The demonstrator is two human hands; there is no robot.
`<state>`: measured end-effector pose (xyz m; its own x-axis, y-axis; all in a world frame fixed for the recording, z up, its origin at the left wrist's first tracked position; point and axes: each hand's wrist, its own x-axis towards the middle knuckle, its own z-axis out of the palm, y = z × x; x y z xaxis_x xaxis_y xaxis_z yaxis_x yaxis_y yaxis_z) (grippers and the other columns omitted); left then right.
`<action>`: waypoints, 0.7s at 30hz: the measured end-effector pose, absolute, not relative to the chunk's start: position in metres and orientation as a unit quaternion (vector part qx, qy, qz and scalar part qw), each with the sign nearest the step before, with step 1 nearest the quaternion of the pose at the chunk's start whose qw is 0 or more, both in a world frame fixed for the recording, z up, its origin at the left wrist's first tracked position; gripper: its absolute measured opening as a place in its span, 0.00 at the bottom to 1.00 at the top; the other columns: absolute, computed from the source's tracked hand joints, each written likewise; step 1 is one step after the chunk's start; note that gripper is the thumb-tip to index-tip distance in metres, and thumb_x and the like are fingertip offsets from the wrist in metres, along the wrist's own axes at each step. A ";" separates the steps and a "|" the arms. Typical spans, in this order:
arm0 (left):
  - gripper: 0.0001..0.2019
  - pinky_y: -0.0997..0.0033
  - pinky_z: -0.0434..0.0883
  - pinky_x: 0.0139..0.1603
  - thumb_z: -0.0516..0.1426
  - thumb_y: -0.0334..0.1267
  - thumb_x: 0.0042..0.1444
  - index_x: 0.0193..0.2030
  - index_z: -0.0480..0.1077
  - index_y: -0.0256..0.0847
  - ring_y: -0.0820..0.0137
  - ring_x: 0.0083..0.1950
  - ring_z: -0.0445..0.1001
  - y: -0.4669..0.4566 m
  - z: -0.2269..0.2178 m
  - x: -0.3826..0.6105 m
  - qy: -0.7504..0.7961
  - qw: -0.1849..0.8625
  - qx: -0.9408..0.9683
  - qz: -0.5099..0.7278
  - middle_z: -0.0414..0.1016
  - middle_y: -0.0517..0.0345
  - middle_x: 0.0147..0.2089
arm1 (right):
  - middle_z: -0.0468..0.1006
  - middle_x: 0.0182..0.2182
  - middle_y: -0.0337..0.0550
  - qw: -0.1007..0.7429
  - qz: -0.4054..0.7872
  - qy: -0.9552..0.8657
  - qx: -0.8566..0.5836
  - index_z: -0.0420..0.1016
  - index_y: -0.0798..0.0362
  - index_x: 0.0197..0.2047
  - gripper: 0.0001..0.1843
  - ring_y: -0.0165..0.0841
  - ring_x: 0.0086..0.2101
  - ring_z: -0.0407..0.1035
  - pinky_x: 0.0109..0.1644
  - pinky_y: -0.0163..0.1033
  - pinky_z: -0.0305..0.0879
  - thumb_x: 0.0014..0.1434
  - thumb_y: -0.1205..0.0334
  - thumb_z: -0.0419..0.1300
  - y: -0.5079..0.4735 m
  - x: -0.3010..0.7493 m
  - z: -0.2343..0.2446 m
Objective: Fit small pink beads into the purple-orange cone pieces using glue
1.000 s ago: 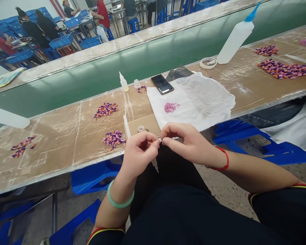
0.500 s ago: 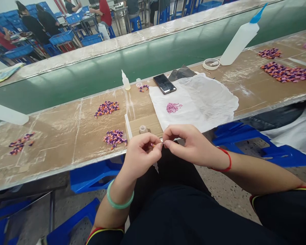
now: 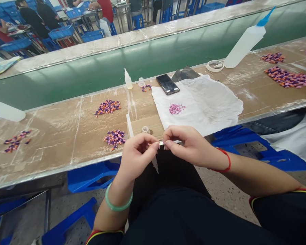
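Note:
My left hand (image 3: 140, 153), with a green bangle on its wrist, pinches a small pink-and-orange piece (image 3: 149, 144) that its fingers mostly hide. Close beside it, my right hand (image 3: 186, 144) has thumb and forefinger pressed together; what they hold, if anything, is too small to make out. The fingertips face each other with a narrow gap, just over the table's near edge. Behind the left hand stands a small open clear jar (image 3: 145, 130). A heap of purple, pink and orange pieces (image 3: 114, 137) lies left of it, and tiny pink bits (image 3: 176, 109) rest on a white cloth (image 3: 209, 102).
A phone (image 3: 167, 84) lies on the cloth's far edge. A small dropper bottle (image 3: 128, 80), a tape roll (image 3: 214, 66) and a large blue-tipped bottle (image 3: 246, 44) stand along the back. More heaps of pieces (image 3: 108, 108) lie around. Blue stools (image 3: 91, 177) sit below; people work beyond the green belt.
My fingertips have drawn slightly apart, the left hand shifting a little left. The whole view has also turned slightly. The things on the table keep their places.

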<state>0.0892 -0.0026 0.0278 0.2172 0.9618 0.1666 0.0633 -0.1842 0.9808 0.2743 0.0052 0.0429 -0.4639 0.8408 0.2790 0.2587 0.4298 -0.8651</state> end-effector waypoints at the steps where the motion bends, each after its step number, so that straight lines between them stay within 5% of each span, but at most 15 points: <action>1: 0.05 0.81 0.62 0.20 0.63 0.35 0.53 0.29 0.73 0.38 0.79 0.19 0.64 -0.003 0.026 0.086 0.417 0.498 0.594 0.474 0.71 0.62 0.21 | 0.74 0.26 0.37 0.362 0.398 -0.763 -0.358 0.67 0.52 0.31 0.05 0.27 0.27 0.67 0.31 0.31 0.65 0.58 0.68 0.53 0.007 0.274 0.043; 7: 0.06 0.81 0.71 0.22 0.68 0.36 0.49 0.32 0.76 0.37 0.76 0.21 0.73 -0.006 0.002 0.064 0.433 0.545 0.508 0.507 0.78 0.59 0.25 | 0.68 0.25 0.36 0.280 0.328 -0.840 -0.328 0.63 0.52 0.30 0.07 0.27 0.26 0.61 0.31 0.32 0.58 0.60 0.67 0.52 0.042 0.272 0.034; 13: 0.05 0.81 0.73 0.23 0.68 0.34 0.46 0.30 0.78 0.37 0.76 0.22 0.73 -0.007 -0.018 0.050 0.474 0.548 0.468 0.505 0.76 0.60 0.24 | 0.67 0.25 0.40 0.015 0.191 -0.920 -0.343 0.61 0.53 0.28 0.06 0.30 0.27 0.57 0.33 0.36 0.51 0.57 0.68 0.54 0.100 0.257 0.020; 21: 0.06 0.82 0.73 0.24 0.68 0.34 0.44 0.30 0.78 0.37 0.76 0.23 0.74 -0.008 -0.027 0.045 0.487 0.564 0.437 0.503 0.76 0.59 0.25 | 0.70 0.25 0.44 -0.150 0.087 -0.936 -0.306 0.68 0.56 0.29 0.06 0.31 0.26 0.55 0.32 0.38 0.48 0.58 0.70 0.54 0.124 0.223 0.032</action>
<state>0.0447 -0.0076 -0.0274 0.0188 0.9938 -0.1092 -0.1414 0.1107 0.9837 0.2231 0.1236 0.0317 -0.7675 0.5471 -0.3341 0.5994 0.7973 -0.0713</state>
